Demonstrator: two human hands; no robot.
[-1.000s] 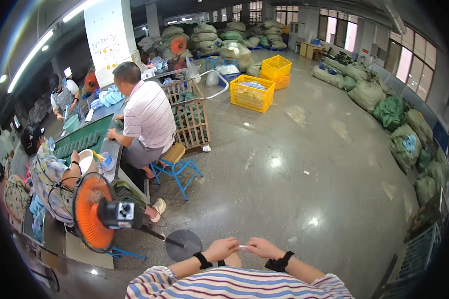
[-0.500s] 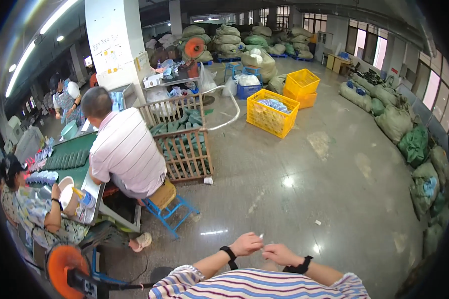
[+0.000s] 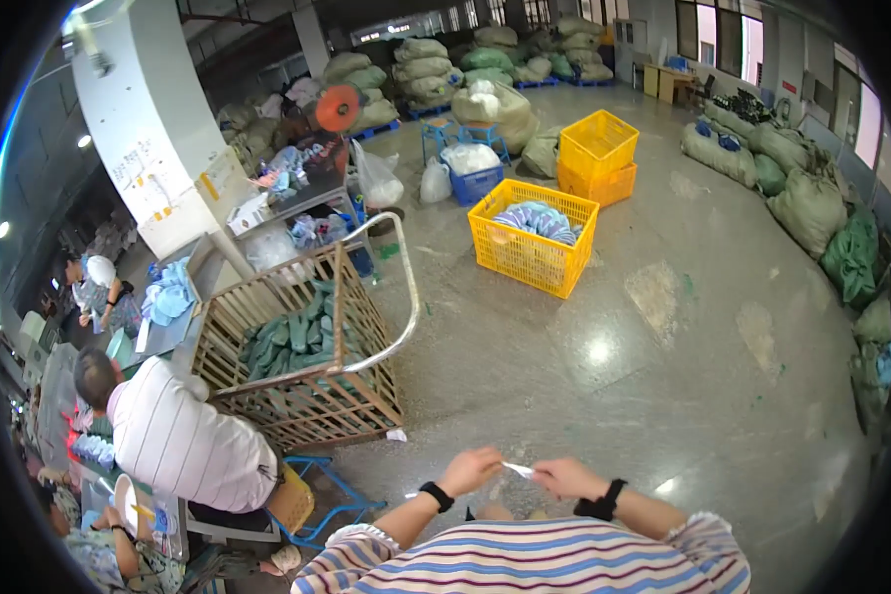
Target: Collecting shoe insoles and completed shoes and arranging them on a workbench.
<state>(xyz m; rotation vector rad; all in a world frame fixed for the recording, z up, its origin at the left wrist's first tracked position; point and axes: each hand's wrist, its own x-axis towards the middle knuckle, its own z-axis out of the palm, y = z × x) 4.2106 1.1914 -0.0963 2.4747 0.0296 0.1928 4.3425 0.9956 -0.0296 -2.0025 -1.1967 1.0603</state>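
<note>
In front of my striped top, my left hand point(image 3: 471, 470) and my right hand point(image 3: 570, 479) are held up over the floor, a short distance apart. A small white strip point(image 3: 518, 469) stretches between them, thin like paper or plastic; its exact kind is too small to tell. My left fingers pinch one end of it, and my right fingers pinch the other. Both wrists wear black bands.
Ahead to the left stands a slatted cart point(image 3: 297, 396) of dark green foot-shaped pieces, with a curved metal handle. A yellow crate point(image 3: 535, 262) holds striped cloth. Nearby are a seated person point(image 3: 188, 436) on a blue-legged stool and full sacks point(image 3: 802, 213) along the right wall.
My view has moved toward the cart and crates, which look larger now. My hands have drawn slightly apart, and more of the white strip shows between them.
</note>
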